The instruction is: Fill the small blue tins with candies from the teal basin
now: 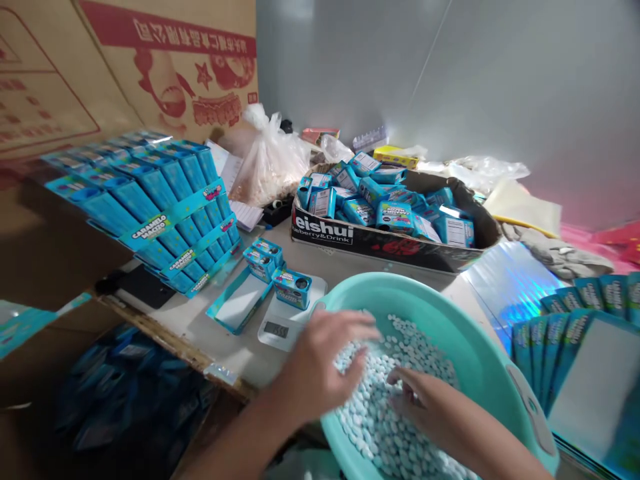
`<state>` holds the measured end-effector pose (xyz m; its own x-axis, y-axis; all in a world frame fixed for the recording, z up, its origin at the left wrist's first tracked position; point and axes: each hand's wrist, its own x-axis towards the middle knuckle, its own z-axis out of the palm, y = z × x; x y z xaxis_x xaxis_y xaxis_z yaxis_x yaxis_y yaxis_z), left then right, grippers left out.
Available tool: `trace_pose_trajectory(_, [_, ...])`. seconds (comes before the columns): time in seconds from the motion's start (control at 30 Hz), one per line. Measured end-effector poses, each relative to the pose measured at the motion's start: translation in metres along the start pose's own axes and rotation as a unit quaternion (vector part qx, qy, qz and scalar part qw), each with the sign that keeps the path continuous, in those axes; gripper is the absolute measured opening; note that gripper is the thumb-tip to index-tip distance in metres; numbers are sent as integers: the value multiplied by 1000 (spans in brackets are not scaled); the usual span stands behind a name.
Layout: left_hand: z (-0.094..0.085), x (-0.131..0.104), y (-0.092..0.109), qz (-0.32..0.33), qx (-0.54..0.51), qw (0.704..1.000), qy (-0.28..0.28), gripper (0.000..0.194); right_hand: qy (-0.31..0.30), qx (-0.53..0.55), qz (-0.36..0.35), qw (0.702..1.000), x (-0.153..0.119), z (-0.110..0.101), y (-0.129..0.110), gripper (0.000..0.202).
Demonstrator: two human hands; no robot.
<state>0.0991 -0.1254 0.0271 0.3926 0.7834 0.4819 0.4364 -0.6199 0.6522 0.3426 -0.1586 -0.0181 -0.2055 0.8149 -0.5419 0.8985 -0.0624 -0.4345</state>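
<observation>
On the surface point(213, 339), one blue box point(293, 289) sits on the scale point(294, 323). My left hand point(330, 360), loosely open and seemingly empty, hovers over the left edge of the tub point(483, 337). Among its pale pellets point(367, 417), my right hand point(413, 395) curls; whether it grips any, I cannot tell.

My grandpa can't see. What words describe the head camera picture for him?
A person's left hand and right hand are over a turquoise tub of pale candies. Beside it, a blue box sits on a digital scale; behind, a black carton holds more blue boxes.
</observation>
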Motion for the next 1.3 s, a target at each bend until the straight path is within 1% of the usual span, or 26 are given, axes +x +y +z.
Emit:
trace_pose_trajectory(0.03, [-16, 2, -12, -19, 44, 995, 84, 32, 0, -10, 4, 1000, 0, 0, -1, 29])
trace_pose_trajectory(0.07, [-32, 3, -26, -36, 96, 986, 129, 42, -3, -18, 6, 1000, -1, -1, -4, 31])
trace_pose_trajectory(0.1, [-47, 4, -42, -58, 139, 978, 142, 53, -9, -23, 8, 1000, -2, -2, -6, 32])
trace_pose_trajectory(0.13, [-59, 3, -57, -85, 163, 974, 129, 64, -12, -27, 11, 1000, -3, -3, -9, 32])
trace_pose_trajectory(0.17, [-68, 3, -73, -112, 167, 975, 92, 71, -14, -29, 15, 999, -4, -5, -12, 33])
trace_pose_trajectory(0.2, [-72, 1, -86, -142, 158, 976, 44, 75, -17, -31, 20, 999, -5, -6, -15, 33])
trace_pose_trajectory(0.23, [-72, 0, -97, -170, 140, 976, 3, 77, -19, -32, 24, 999, -6, -8, -17, 34])
trace_pose_trajectory(0.27, [-67, -1, -104, -192, 119, 974, -21, 78, -18, -32, 25, 999, -7, -9, -18, 34])
trace_pose_trajectory(0.3, [-59, -1, -109, -207, 99, 973, -22, 79, -17, -32, 24, 999, -8, -9, -19, 35])
trace_pose_trajectory(0.33, [-48, 0, -111, -215, 83, 973, 3, 78, -14, -32, 23, 999, -8, -9, -18, 35])
trace_pose_trajectory(0.37, [-37, 1, -111, -216, 72, 973, 46, 75, -12, -29, 22, 999, -7, -9, -17, 35])
trace_pose_trajectory(0.43, [-18, 5, -108, -210, 68, 966, 137, 62, -5, -23, 21, 1000, -6, -7, -14, 36])
trace_pose_trajectory(0.47, [-12, 8, -106, -205, 73, 961, 172, 55, -2, -19, 20, 1000, -6, -6, -12, 36])
trace_pose_trajectory(0.5, [-11, 10, -105, -200, 81, 955, 202, 50, 1, -17, 20, 1000, -6, -6, -11, 36])
trace_pose_trajectory(0.57, [-20, 15, -104, -188, 102, 944, 251, 44, 0, -10, 19, 1000, -5, -6, -10, 36])
trace_pose_trajectory(0.63, [-40, 17, -111, -173, 139, 926, 306, 41, 0, -3, 22, 1000, -6, -7, -10, 36])
trace_pose_trajectory(0.67, [-51, 17, -117, -165, 163, 917, 323, 41, -1, 1, 22, 1000, -6, -8, -11, 35])
trace_pose_trajectory(0.73, [-69, 15, -135, -148, 208, 908, 331, 40, 2, 6, 21, 1000, -6, -10, -10, 36])
trace_pose_trajectory(0.8, [-77, 9, -156, -127, 236, 910, 317, 39, 4, 11, 16, 1000, -6, -9, -8, 37])
trace_pose_trajectory(0.9, [-73, 1, -181, -91, 269, 914, 289, 37, 13, 18, 11, 1000, -6, -7, -5, 39])
trace_pose_trajectory(0.93, [-70, 0, -185, -83, 281, 915, 278, 37, 19, 19, 10, 1000, -7, -7, -5, 40])
trace_pose_trajectory(1.0, [-63, -1, -186, -74, 295, 914, 267, 36, 32, 23, 11, 999, -8, -8, -6, 42])
trace_pose_trajectory(1.1, [-59, 2, -179, -87, 281, 916, 273, 36, 42, 35, 13, 998, -10, -8, -7, 43])
trace_pose_trajectory(1.17, [-59, 4, -179, -103, 272, 913, 285, 36, 48, 41, 13, 998, -10, -8, -6, 43])
trace_pose_trajectory(1.23, [-59, 4, -185, -122, 275, 907, 295, 38, 55, 41, 14, 998, -11, -8, -6, 43])
trace_pose_trajectory(1.3, [-59, 3, -196, -149, 279, 902, 292, 41, 45, 39, 11, 998, -12, -13, -8, 43])
